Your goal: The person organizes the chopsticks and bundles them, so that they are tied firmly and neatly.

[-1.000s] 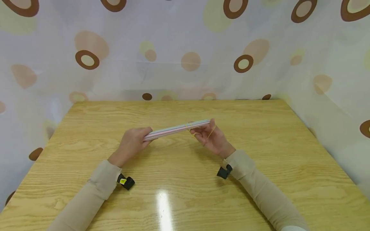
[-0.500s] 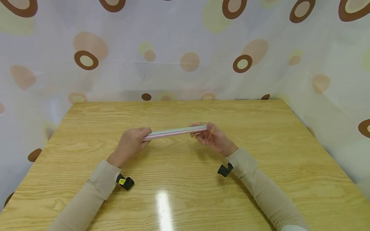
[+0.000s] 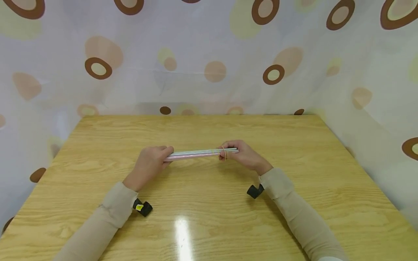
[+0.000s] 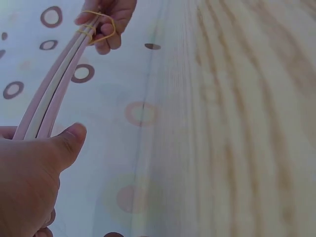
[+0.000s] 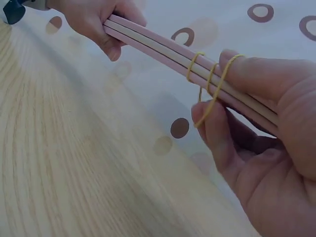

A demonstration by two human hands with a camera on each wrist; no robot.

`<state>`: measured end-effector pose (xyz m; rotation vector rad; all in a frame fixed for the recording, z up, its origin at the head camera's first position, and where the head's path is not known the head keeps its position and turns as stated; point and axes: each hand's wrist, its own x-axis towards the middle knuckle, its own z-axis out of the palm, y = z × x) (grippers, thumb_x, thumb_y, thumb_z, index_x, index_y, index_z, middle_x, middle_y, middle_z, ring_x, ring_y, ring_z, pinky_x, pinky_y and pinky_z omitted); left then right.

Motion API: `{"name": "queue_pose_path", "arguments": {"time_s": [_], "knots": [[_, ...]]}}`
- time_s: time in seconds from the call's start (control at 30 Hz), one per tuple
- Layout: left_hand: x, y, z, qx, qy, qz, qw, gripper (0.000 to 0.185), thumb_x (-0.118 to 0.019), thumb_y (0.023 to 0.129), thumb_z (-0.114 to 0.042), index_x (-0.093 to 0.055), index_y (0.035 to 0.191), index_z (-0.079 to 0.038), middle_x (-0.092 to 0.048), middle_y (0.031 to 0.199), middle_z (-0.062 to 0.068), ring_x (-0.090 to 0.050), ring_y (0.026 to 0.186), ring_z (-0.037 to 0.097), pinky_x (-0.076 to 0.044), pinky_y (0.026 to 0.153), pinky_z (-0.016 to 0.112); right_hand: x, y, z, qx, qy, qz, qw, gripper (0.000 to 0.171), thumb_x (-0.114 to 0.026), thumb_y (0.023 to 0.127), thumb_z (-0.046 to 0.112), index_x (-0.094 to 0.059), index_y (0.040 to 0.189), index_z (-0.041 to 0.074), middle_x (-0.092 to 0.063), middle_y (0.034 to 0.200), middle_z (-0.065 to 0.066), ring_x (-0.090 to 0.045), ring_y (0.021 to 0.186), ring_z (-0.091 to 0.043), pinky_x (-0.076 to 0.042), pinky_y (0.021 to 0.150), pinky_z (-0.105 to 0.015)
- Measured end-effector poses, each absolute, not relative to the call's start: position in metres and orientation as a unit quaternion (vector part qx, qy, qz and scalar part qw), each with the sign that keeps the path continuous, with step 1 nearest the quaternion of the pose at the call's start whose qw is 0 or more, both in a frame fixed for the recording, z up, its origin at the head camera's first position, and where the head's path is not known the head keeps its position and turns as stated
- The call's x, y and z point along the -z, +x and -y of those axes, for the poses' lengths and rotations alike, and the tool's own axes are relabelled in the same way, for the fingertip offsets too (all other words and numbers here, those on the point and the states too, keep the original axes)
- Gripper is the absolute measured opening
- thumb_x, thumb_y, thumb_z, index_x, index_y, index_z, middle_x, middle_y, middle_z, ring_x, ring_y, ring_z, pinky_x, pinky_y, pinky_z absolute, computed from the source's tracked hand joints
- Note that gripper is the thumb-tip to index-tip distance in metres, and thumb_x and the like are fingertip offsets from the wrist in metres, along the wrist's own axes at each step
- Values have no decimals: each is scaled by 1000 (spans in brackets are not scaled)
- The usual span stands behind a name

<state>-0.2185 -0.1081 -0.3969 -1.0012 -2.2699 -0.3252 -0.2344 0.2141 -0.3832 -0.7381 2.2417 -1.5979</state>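
Note:
A bundle of slim pastel sticks, likely chopsticks (image 3: 192,154), pink, cream and pale green, is held nearly level above the table. My left hand (image 3: 149,166) grips its left end, thumb along the top in the left wrist view. A yellow rubber band (image 5: 217,91) is wound round the bundle toward its right end. My right hand (image 3: 245,155) is at that end, with a loop of the band stretched over the thumb and fingertips. In the right wrist view, the loop encircles the sticks, whose right ends pass against the palm side of the hand.
A wood-grain table (image 3: 209,203) lies below both hands. Behind it and at the sides hangs a pale cloth (image 3: 189,87) with brown and peach ovals. Each wrist carries a small black camera (image 3: 142,207).
The bundle's right end has dropped, so it lies closer to level. My right hand has turned over, drawing the band's loop round the sticks. My left hand keeps its grip almost in place.

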Motion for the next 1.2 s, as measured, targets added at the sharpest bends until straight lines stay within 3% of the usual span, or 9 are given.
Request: {"name": "queue_pose_path", "arguments": {"time_s": [0.1, 0.27, 0.5, 0.63, 0.73, 1.0, 1.2], "knots": [[396, -218, 107, 122, -373, 867, 308, 30, -84, 74, -13, -55, 80, -8, -62, 64, 5, -44, 47, 11, -42, 45, 27, 381, -235, -217, 525, -258, -802, 121, 12, -61, 95, 11, -63, 99, 0, -61, 102, -10, -59, 85, -17, -50, 78, -38], [399, -219, 109, 131, -357, 876, 297, 27, -82, 76, -12, -56, 81, -8, -61, 63, 4, -42, 47, 11, -39, 45, 26, 378, -235, -224, 524, -236, -814, 87, 12, -64, 92, 5, -60, 101, 0, -59, 96, -8, -56, 76, -18, -49, 69, -31], [403, -219, 111, 137, -350, 884, 278, 28, -82, 76, -17, -56, 82, -9, -63, 66, 5, -42, 49, 11, -40, 46, 27, 379, -237, -228, 548, -255, -790, 108, 20, -61, 94, 5, -56, 110, -4, -59, 101, -12, -62, 89, -28, -53, 80, -36], [401, -220, 109, 142, -353, 882, 277, 27, -80, 78, -19, -56, 82, -8, -62, 65, 5, -44, 49, 12, -41, 47, 28, 379, -238, -228, 546, -266, -788, 101, 18, -60, 94, 4, -55, 110, -4, -59, 99, -13, -62, 83, -17, -53, 75, -35], [401, -221, 108, 141, -356, 883, 271, 27, -79, 79, -22, -56, 82, -8, -62, 65, 5, -44, 49, 12, -41, 47, 28, 380, -236, -228, 540, -270, -791, 95, 17, -59, 94, 3, -56, 110, -4, -59, 97, -16, -61, 77, -17, -52, 70, -36], [403, -220, 107, 145, -347, 891, 256, 28, -80, 78, -23, -56, 82, -9, -64, 67, 5, -49, 51, 13, -44, 48, 31, 383, -234, -222, 510, -280, -809, 87, 17, -59, 96, 7, -59, 111, 1, -61, 98, -22, -58, 80, -39, -52, 70, -40], [404, -217, 105, 138, -345, 895, 246, 28, -82, 76, -22, -58, 83, -9, -65, 68, 4, -53, 52, 13, -45, 49, 30, 381, -232, -216, 494, -295, -811, 105, 18, -58, 96, 8, -59, 112, 0, -61, 97, -24, -61, 85, -41, -54, 76, -41]]}}
